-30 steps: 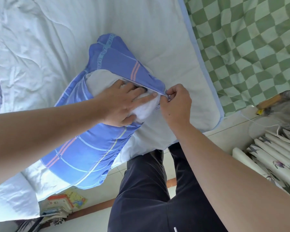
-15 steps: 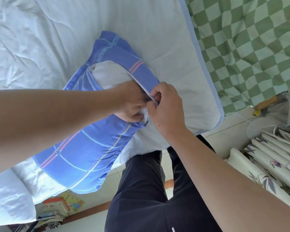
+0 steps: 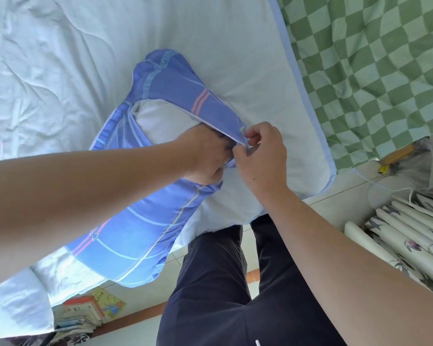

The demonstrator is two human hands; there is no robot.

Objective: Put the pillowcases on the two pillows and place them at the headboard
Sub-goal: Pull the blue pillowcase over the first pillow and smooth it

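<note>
Both hands — left hand (image 3: 208, 156), right hand (image 3: 260, 156) — grip the "SLEEP"-lettered pillowcase (image 3: 140, 236).

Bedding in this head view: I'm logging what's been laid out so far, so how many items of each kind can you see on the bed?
Blue pillowcase: 1, pinched at its opening by the right hand
White pillow: 1, partly inside it, pressed by the left hand
White quilt: 1
Green checked cover: 1
Total: 4
</note>
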